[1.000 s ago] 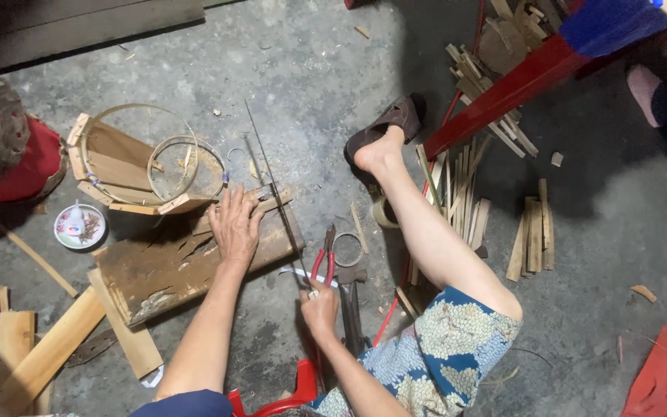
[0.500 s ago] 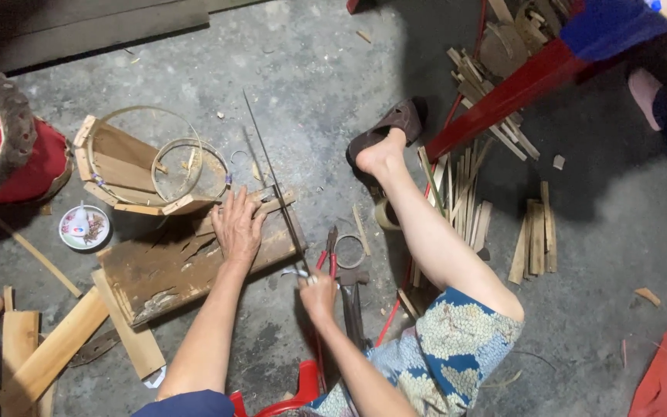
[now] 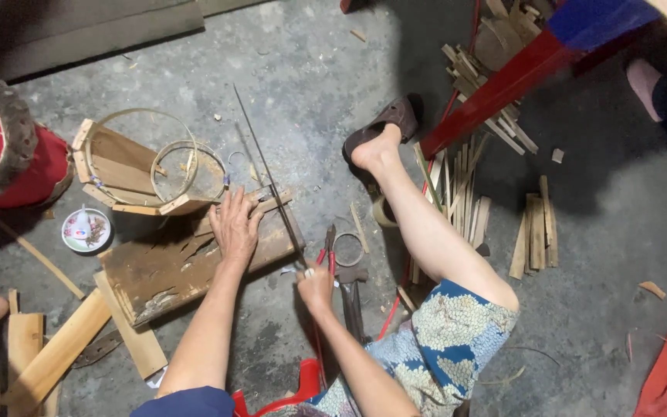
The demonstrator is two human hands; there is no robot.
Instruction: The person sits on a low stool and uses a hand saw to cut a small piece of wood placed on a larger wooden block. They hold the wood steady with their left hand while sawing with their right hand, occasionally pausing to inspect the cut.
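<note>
Your left hand (image 3: 235, 224) presses open on the worn wooden block (image 3: 194, 262); at three o'clock, your right hand (image 3: 316, 284) grips a thin dark rod (image 3: 265, 170), its lower end hidden.

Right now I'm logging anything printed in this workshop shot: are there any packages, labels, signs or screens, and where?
None can be made out: no package, label, sign or screen.
Nearest candidate: a small round white dish with pinkish contents, on the concrete floor left of the worn wooden board.

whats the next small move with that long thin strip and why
Probably draw the strip back with the right hand: that hand grips its near end, the left hand lies flat on the plank beside it, and most of the strip reaches out over the floor.
</note>
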